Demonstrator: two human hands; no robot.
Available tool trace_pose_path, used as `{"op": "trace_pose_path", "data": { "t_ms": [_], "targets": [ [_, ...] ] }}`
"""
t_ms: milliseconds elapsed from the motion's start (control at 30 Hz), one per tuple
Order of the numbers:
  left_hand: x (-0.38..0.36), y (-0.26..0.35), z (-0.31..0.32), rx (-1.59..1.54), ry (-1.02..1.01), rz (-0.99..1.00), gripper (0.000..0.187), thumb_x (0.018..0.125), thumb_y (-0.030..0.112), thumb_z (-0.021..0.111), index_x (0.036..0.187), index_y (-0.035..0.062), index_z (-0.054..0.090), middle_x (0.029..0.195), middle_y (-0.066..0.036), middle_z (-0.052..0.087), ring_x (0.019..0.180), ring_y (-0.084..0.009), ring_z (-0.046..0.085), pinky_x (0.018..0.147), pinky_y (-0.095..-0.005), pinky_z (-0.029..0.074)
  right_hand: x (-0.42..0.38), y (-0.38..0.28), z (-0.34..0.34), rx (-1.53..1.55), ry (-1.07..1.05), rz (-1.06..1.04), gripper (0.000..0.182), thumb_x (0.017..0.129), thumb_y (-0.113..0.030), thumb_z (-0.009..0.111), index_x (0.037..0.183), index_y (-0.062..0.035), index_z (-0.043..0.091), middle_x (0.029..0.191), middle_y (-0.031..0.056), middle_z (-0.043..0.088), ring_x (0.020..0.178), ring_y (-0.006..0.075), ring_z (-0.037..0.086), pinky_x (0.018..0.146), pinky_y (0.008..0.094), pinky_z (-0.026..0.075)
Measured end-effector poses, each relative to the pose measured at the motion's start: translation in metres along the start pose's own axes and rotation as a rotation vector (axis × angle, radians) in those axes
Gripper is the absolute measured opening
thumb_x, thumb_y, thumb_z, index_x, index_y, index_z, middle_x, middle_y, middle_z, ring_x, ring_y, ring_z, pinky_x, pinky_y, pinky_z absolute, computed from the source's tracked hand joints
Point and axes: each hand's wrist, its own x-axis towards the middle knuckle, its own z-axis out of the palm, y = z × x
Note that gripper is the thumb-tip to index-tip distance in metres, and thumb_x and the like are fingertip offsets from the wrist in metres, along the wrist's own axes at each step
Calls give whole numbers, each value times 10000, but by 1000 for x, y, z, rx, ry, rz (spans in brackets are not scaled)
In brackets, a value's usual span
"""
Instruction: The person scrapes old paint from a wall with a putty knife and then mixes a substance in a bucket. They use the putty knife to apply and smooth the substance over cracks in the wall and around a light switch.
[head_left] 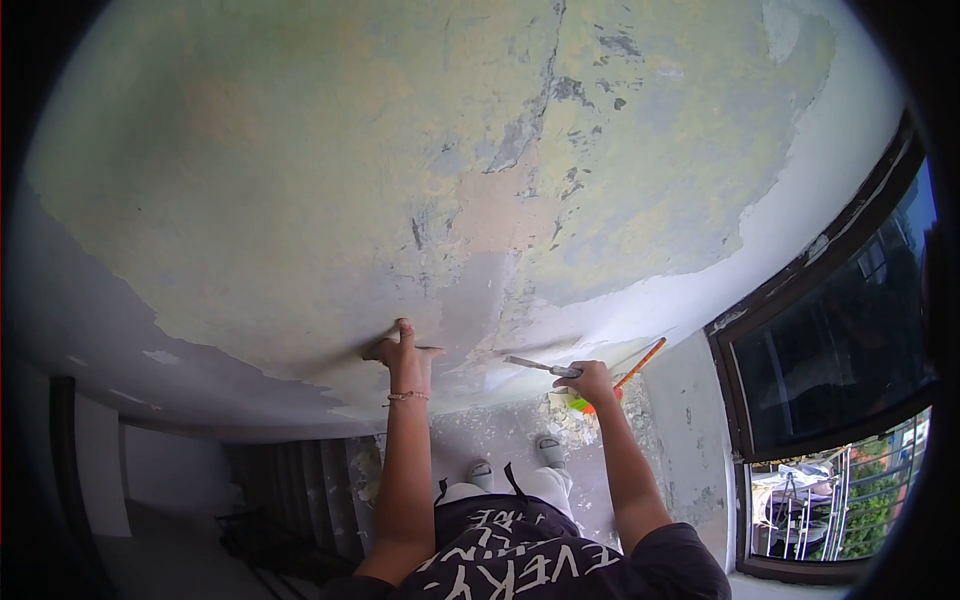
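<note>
My right hand (590, 381) is closed around the handle of a scraper (530, 363), its flat blade pointing left, close to the lower part of the wall (300, 200). My left hand (405, 355) is spread against the same wall, fingers apart, with a bracelet on the wrist. Patchy green and yellow layers cover the wall, with grey spots and a dark crack running down from the top. Between the two hands lies a smoother greyish-white patch.
Pale flakes lie on the floor (588, 442) around my feet. An orange stick (640, 363) with a bright green and red end leans behind my right hand. A dark-framed window (835, 330) stands at right. Stairs (305, 490) descend at lower left.
</note>
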Motion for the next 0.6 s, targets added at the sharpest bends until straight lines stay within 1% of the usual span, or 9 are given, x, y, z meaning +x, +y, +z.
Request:
{"op": "trace_pose_path", "data": {
  "t_ms": [133,167,267,400,433,533,567,600],
  "targets": [
    [0,0,0,-8,-26,0,987,840,584,678,1410,-71,208,1447,-228,346,1287,-452,431,913,-764,400,-4,-45,17,86,19,-107,428,648,-353,907,796,3,719,568,100,568,524,183,463,571,368,442],
    [-1,1,1,-10,-29,-2,995,836,588,681,1409,-74,209,1447,-230,346,1285,-452,433,912,-765,400,0,-49,23,68,43,-93,460,642,-381,906,786,11,714,565,108,562,524,200,466,577,374,445],
    [-2,4,2,-6,-26,-16,1009,825,594,687,1410,-77,211,1448,-233,346,1276,-450,446,909,-765,403,3,-48,22,82,39,20,485,624,-399,913,763,19,708,564,111,567,522,210,472,578,373,447],
    [0,2,2,9,3,2,1034,810,598,701,1414,-74,200,1452,-232,332,1268,-446,455,894,-764,416,9,-11,26,113,35,53,492,619,-418,912,742,15,713,559,83,572,522,169,489,564,358,441],
    [1,1,0,2,-6,-4,1044,806,587,712,1422,-63,176,1460,-222,314,1278,-441,441,891,-762,422,6,-4,27,125,39,95,468,627,-397,913,743,11,716,555,55,561,526,144,481,556,346,432],
    [4,-1,-6,-33,-50,-45,1089,796,539,753,1448,-23,86,1484,-187,250,1315,-423,385,887,-755,437,-6,16,27,157,60,115,436,635,-375,912,748,1,722,558,48,568,529,138,481,552,340,425],
    [5,-1,-7,-42,-59,-56,1104,794,525,763,1455,-14,63,1489,-179,235,1324,-418,370,887,-753,441,-11,19,25,138,59,147,399,649,-352,908,757,-12,729,562,42,573,534,127,484,548,333,420],
    [5,-1,-7,-42,-50,-55,1106,795,521,764,1456,-16,59,1488,-179,236,1323,-417,369,889,-752,442,-15,29,27,131,68,146,415,644,-371,907,768,-16,729,565,50,572,535,136,485,554,337,424]
  ]
}}
